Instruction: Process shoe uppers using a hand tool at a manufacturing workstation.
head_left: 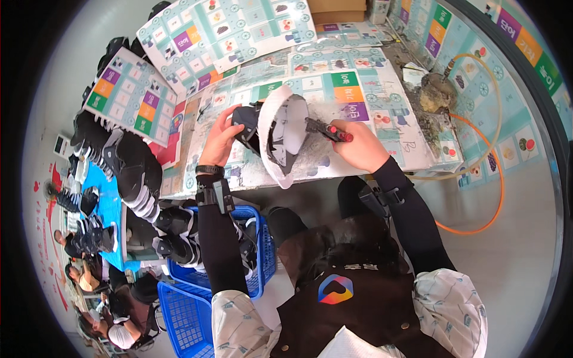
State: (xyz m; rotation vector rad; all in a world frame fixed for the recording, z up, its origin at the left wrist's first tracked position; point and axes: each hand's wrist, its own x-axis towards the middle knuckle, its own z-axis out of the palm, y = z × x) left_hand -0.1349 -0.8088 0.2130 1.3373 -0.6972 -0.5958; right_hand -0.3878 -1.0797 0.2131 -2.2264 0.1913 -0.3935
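One shoe [291,122] sits in my left grip [222,140], which is clasped on its dark upper, the thumb lying across the near face. From the head camera I see the shoe turned on its side over the front part of the surface [179,190], its white rim standing in a tall curve and its grey underside facing right. I cannot tell whether it also rests on anything below.

My right grip [361,146] is wrapped around a slim black tool [325,128] with red parts at the near end. I have its far end pointed left at the underside of the shoe; contact between the two is too close for me to judge.

Printed boards cover the surface, and more boards [227,30] stand slanted behind it. Off to my right are a rough, crusted container [436,92], a pale hose [498,101] and an orange hose [500,191] looping down. To my left I see stacked dark shoes [128,167], with two blue baskets [188,316] lower down, the farther one holding shoes. Beyond them, several people [89,277] are near a blue-topped table [101,179].
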